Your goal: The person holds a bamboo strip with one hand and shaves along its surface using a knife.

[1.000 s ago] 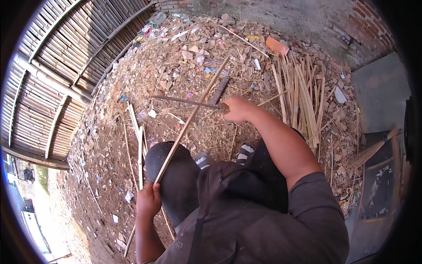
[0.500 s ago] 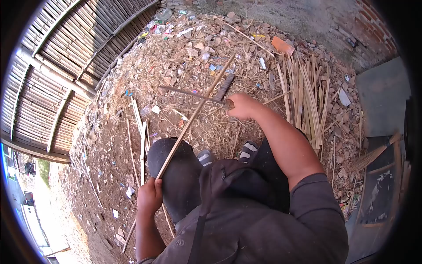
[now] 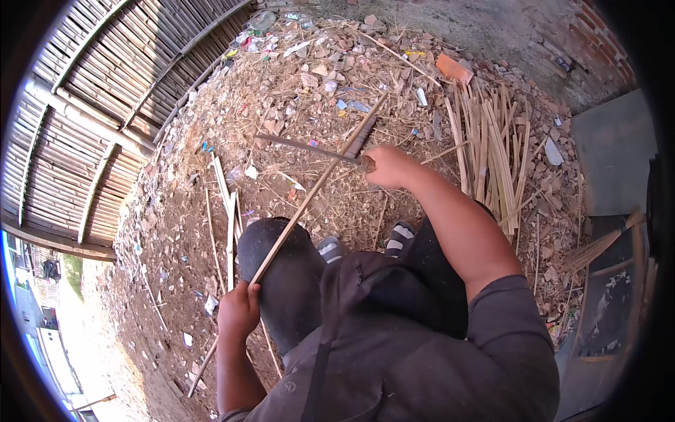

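Observation:
My left hand (image 3: 239, 309) is closed around a long, thin bamboo strip (image 3: 302, 205) beside my left knee. The strip slants up and to the right across that knee, and its tail end sticks out below the hand. My right hand (image 3: 388, 167) grips the handle of a knife, most of it hidden by the fingers. The long, narrow knife blade (image 3: 299, 145) points left and crosses the strip near its upper part. Close to that crossing, a dark ridged cylindrical piece (image 3: 362, 137) lies partly behind the strip.
Split bamboo strips (image 3: 492, 155) lie piled to the right, and a few more strips (image 3: 229, 211) are at the left. Rubble and litter cover the ground. A bamboo wall (image 3: 133, 63) stands left, a masonry wall (image 3: 506, 35) behind, and a grey panel (image 3: 610, 155) right.
The upper end of the bamboo strip has swung slightly right, so the blade crosses it nearer the knife handle. Both hands keep their grip and have barely moved.

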The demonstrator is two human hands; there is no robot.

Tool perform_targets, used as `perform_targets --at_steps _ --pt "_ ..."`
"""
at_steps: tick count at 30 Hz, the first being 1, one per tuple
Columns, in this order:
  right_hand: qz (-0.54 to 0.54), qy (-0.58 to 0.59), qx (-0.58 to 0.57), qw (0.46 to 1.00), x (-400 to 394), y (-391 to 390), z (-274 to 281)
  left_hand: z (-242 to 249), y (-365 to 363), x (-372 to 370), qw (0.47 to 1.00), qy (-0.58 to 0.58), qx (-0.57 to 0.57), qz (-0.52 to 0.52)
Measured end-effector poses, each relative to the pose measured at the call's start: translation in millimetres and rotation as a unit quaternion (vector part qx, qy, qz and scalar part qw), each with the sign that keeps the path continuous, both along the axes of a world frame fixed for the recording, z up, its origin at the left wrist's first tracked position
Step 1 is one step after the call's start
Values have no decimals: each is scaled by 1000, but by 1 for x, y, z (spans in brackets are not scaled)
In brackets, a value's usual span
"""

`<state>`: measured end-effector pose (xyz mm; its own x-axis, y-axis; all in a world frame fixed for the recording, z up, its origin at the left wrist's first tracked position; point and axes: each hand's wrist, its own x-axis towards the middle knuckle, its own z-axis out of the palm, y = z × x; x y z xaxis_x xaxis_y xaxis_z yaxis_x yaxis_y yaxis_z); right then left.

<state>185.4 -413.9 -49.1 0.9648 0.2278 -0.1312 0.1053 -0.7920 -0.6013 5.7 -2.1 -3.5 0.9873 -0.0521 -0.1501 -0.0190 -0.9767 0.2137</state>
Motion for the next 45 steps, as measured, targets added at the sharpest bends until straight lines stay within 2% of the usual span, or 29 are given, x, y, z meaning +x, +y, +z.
perform_targets --at_steps 2,5,8,9,12,16,20,21,24,27,30,33,36,37,40,43,45 --pt "22 -24 -26 999 -11 10 5 -2 0 1 1000 -4 -4 -7" --pt "130 -39 -71 988 -32 31 17 -6 1 2 1000 -1 -1 -19" --pt "136 -24 -15 990 -13 11 -8 -12 6 0 1000 -3 -18 -19" --pt "95 43 -6 995 -10 3 8 -14 9 1 999 -5 -29 -16" --pt "-5 15 -12 1000 2 -16 14 -13 6 2 999 -14 -39 -4" --pt "10 -13 3 1000 -17 3 15 -12 4 1 999 -11 -40 -4" --pt "151 -55 -113 981 -32 14 32 -10 0 2 999 -15 -27 -15" --pt "135 -19 -96 986 -30 7 37 -9 0 2 999 -16 -28 -15" --pt "-5 35 -5 999 3 -32 8 -15 5 1 999 -18 -33 2" --pt "-116 4 37 993 12 -44 4 -15 6 2 1000 -14 -23 11" --pt "-62 -15 13 998 -4 -21 10 -13 5 5 1000 -1 -29 -3" --pt "104 -42 -95 989 -26 10 22 -3 1 8 999 24 -34 -15" --pt "144 -39 -91 985 -22 7 16 -1 0 5 1000 4 -2 -12" --pt "103 24 -30 994 -14 -4 10 -5 3 1 1000 -1 -7 -5" --pt "-64 31 43 996 10 -35 3 -16 6 4 1000 -23 -15 2" --pt "-101 -6 45 994 6 -33 -5 -14 6 5 1000 -22 -14 -7" --pt "-21 -28 -27 999 -5 -19 -7 -9 2 6 1000 -13 -23 -9"
